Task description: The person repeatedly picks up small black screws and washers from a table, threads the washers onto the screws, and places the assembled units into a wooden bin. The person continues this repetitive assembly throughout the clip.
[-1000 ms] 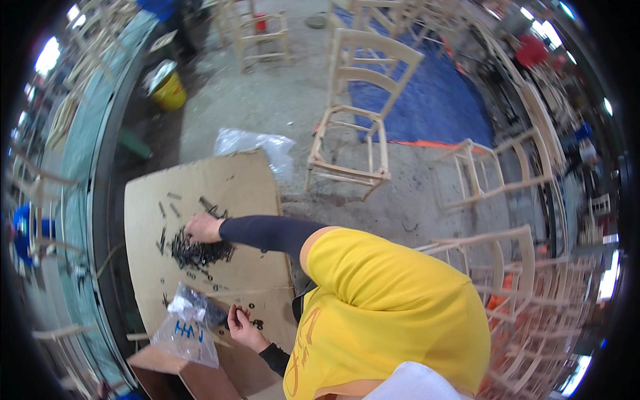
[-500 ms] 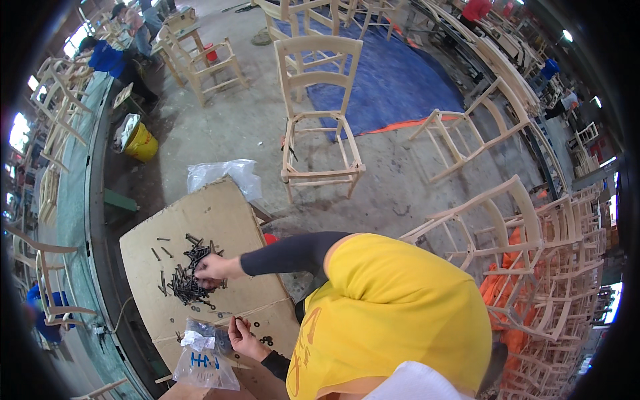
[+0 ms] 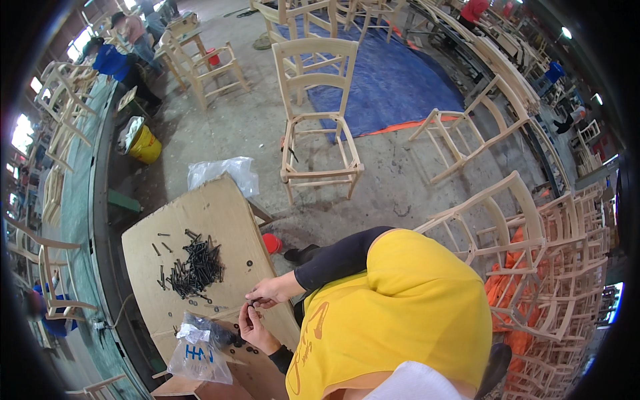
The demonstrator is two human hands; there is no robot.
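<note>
You're pinching small dark piece [image 3: 253, 304] with right hand [image 3: 273, 291], fingers closed on it, over cardboard [image 3: 227, 208]. Left hand [image 3: 258, 335] is meeting right one, fingertips raised just beside piece; cannot tell whether left is gripping too. Black bolts [image 3: 198, 267] are lying heaped beyond hands, few strays sitting left of heap. Dark washers [image 3: 250, 263] are lying loose nearby. Clear bag [image 3: 190, 363] is lying left of left hand, overlapping box [image 3: 175, 387]. Chair frame [image 3: 315, 47] is standing beyond.
</note>
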